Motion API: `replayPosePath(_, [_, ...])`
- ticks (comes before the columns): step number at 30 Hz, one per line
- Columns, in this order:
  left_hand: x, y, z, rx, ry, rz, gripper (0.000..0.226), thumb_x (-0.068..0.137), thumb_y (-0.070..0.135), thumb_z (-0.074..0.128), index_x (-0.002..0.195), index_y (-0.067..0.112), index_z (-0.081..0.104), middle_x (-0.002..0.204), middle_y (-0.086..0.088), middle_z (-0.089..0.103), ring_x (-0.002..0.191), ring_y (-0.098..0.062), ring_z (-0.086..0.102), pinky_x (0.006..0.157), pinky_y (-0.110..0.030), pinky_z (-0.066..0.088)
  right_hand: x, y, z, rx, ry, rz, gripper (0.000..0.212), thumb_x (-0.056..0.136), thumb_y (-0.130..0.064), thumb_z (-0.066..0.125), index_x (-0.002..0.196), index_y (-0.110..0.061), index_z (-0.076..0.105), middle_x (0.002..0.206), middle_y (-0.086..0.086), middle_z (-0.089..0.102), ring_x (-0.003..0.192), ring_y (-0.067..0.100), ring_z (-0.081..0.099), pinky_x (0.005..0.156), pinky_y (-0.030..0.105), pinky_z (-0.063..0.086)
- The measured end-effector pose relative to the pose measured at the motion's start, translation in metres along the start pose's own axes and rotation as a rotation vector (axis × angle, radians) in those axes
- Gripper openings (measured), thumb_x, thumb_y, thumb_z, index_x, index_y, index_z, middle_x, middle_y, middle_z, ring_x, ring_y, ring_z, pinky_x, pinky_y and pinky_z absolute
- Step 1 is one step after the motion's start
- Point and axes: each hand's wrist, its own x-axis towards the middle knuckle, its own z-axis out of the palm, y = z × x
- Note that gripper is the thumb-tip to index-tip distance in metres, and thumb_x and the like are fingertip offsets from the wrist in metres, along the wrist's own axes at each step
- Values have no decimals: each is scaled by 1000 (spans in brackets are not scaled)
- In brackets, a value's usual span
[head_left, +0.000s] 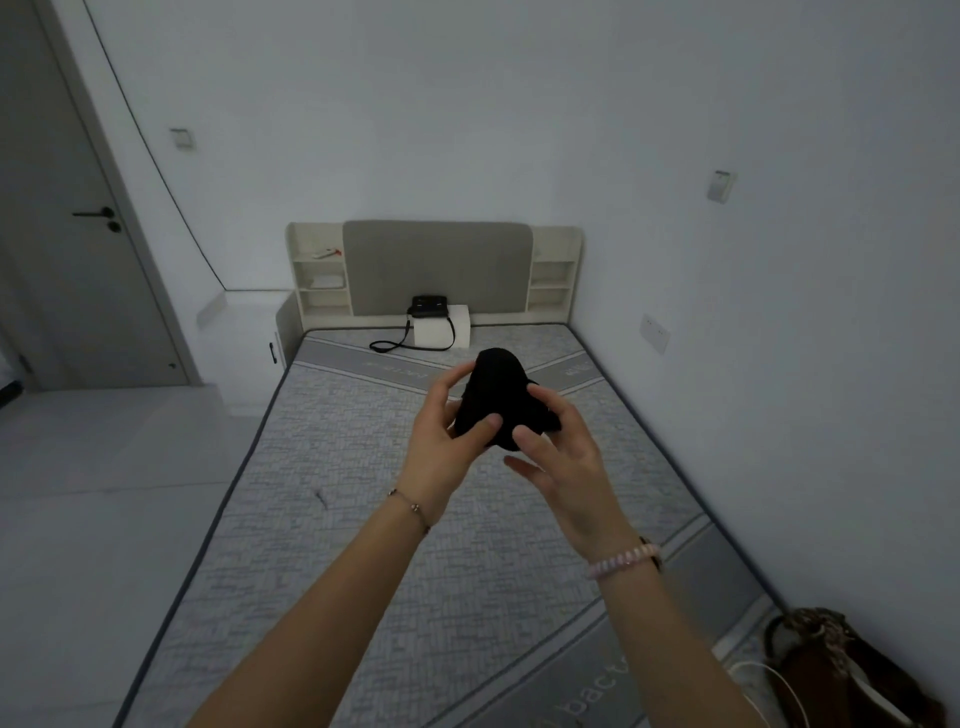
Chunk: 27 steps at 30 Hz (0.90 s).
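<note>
A bundle of black cloth (497, 387) is held up in front of me, above the middle of the bare grey mattress (395, 545). My left hand (448, 441) grips its left side, thumb on the front and fingers curled behind. My right hand (563, 457) holds the right side, thumb pressed on the cloth and fingers wrapped round the far edge. What kind of garment it is cannot be told. Both wrists wear bracelets.
A black shoulder bag (429, 307) leans on a white box (444, 326) by the grey headboard (437, 265), which has shelves on each side. A brown bag (841, 670) with a white cord lies at the mattress's near right corner. A closed door (67, 218) stands left, across pale floor.
</note>
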Motion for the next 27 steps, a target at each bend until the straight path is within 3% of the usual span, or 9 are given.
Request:
replayPosePath(4, [-4, 2, 0, 26, -34, 3, 57, 87, 12, 73, 132, 40, 53, 121, -14, 65, 110, -25, 69, 90, -46, 60, 7, -3, 5, -55, 90, -70, 40, 86, -9, 73, 121, -26, 67, 131, 2, 63, 122, 18, 62, 95, 44, 58])
replayPosePath(9, [-12, 7, -21, 79, -124, -8, 58, 87, 8, 72, 133, 39, 56, 139, 0, 54, 108, -22, 71, 89, -44, 61, 9, -7, -3, -154, 51, -82, 43, 85, -1, 72, 122, -24, 67, 124, -2, 67, 118, 15, 64, 92, 35, 59])
replayPosePath(12, [-19, 8, -31, 91, -150, -24, 57, 88, 0, 69, 134, 31, 58, 140, 2, 55, 105, -20, 73, 89, -41, 61, 6, -4, -2, -167, 7, -50, 44, 84, 0, 73, 120, -26, 69, 121, -4, 69, 115, 13, 66, 89, 33, 60])
replayPosePath(27, [-92, 7, -105, 121, 42, -77, 56, 86, -6, 67, 134, 23, 59, 135, 0, 59, 102, -21, 73, 83, -35, 62, -29, 30, 70, -183, -152, 8, 44, 84, 4, 72, 118, -24, 70, 119, -5, 69, 109, 8, 67, 82, 29, 61])
